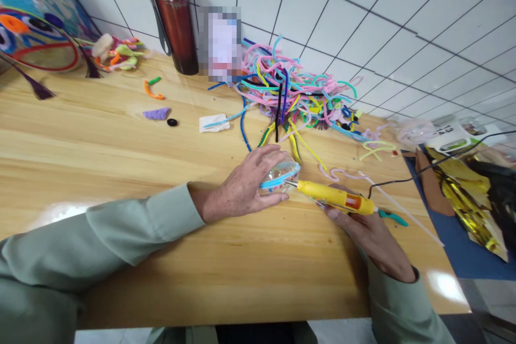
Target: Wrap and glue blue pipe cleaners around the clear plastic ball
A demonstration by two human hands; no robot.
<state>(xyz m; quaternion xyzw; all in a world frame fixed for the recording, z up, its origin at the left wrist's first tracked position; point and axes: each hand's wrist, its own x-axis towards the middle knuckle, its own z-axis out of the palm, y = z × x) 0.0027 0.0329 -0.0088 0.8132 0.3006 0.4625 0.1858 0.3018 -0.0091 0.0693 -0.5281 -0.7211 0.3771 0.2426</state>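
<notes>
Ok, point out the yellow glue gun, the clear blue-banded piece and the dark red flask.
Yellow glue gun (336,197): head view, middle of its body.
Clear blue-banded piece (280,177): head view, on its blue band.
Dark red flask (176,27): head view, middle of its side.

Pipe cleaners (298,91) lie heaped along the far side of a table (242,274) before a wall (363,16), a flask (174,24) standing to their left. On the heap's near side, the left hand (245,180) cups a plastic shell (279,176); to its right, the right hand (373,234) holds a glue gun (332,196) pointing left. Foil (470,215) lies past the table's right edge.
</notes>
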